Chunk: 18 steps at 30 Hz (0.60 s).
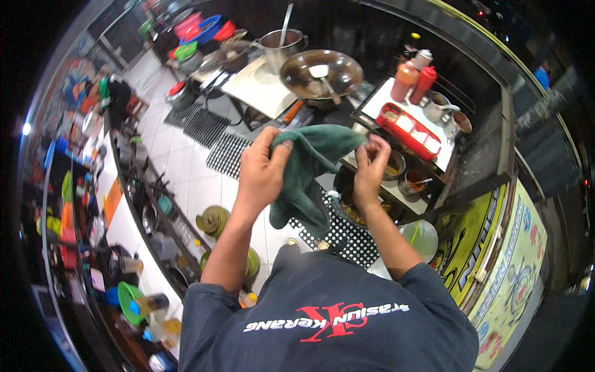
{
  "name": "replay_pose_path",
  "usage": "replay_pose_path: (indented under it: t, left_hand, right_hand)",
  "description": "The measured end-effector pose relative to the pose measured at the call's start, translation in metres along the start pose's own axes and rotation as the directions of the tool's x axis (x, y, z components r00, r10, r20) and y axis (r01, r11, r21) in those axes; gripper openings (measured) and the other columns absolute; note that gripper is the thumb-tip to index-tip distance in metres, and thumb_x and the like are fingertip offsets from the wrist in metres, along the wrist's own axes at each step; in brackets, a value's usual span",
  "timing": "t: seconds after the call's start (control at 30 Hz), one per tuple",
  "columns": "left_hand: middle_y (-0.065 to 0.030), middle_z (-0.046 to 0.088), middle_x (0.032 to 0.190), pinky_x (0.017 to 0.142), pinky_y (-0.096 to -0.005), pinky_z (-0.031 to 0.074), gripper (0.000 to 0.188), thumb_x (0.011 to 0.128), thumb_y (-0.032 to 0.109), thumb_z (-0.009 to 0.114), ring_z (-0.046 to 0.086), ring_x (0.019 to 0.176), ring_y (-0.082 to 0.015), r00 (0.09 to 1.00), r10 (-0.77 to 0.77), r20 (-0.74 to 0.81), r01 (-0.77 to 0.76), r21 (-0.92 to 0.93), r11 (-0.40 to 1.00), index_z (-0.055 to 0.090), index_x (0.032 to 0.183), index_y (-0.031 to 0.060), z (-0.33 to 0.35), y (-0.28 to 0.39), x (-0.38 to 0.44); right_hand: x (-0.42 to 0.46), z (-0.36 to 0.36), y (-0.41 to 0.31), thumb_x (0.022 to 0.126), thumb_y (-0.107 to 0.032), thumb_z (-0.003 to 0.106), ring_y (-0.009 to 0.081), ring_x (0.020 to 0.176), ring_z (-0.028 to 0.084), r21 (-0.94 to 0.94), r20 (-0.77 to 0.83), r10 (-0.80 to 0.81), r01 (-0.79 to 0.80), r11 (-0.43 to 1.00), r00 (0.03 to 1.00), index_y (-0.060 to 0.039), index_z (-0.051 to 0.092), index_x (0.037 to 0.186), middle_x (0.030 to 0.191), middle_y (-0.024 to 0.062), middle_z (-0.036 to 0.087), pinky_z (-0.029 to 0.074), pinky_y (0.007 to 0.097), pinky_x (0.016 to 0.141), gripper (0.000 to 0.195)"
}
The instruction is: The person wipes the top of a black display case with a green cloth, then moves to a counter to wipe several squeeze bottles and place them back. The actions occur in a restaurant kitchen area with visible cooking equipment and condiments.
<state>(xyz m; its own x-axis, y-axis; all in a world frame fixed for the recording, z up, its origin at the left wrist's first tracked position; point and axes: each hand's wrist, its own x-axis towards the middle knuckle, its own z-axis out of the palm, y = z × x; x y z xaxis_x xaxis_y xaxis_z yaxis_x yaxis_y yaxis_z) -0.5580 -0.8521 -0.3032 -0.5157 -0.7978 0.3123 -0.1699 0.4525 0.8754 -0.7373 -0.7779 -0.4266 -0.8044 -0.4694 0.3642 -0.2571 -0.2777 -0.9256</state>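
Observation:
A green cloth [307, 172] hangs between my two hands in front of my chest, over the floor. My left hand [262, 174] pinches its edge between thumb and fingers, and the folds droop below that hand. At the cloth's far right corner is my right hand [371, 169], fingers curled and closed on the tip, slightly blurred. Beyond the cloth, a large wok [341, 63] with a white-bladed spatula [319, 71] in it stands on the stove area.
A red condiment tray [388, 123] and sauce bottles [423, 83] stand at right. A tall metal pot [279, 51] is beside the wok. Green gas cylinders [214, 219] stand on the tiled floor at left, near a long white counter [139, 260]. A bucket [419, 237] is near my right forearm.

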Motion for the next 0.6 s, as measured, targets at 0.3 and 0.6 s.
replay_pose_path:
  t: [0.3, 0.6]
  left_hand:
    - [-0.0173, 0.060, 0.090, 0.066, -0.0460, 0.051, 0.024, 0.080, 0.017, 0.061, 0.061, 0.080, -0.0389, 0.554, 0.278, 0.785, -0.467, 0.016, 0.884, 0.052, 0.099, 0.0045, 0.137, 0.001, -0.058]
    - [-0.0160, 0.063, 0.097, 0.074, -0.0405, 0.051, 0.029, 0.087, 0.019, 0.061, 0.062, 0.087, -0.0341, 0.255, 0.520, 0.815, -0.433, -0.384, 0.815, 0.059, 0.112, 0.0032, 0.124, -0.007, -0.020]
  right_hand:
    - [-0.088, -0.069, 0.030, 0.090, -0.027, 0.055, 0.0146, 0.096, 0.052, 0.033, 0.373, 0.344, -0.383, 0.923, 0.861, -0.0094, 0.053, 0.113, 0.101, 0.0030, 0.057, 0.041, 0.0316, 0.085, 0.028]
    - [-0.051, -0.099, -0.009, 0.081, -0.027, 0.060, 0.0202, 0.096, 0.054, -0.760, 0.394, -0.086, 0.377, 0.530, 0.915, -0.0092, 0.058, 0.106, 0.100, 0.0062, 0.059, 0.041, 0.0337, 0.085, 0.031]
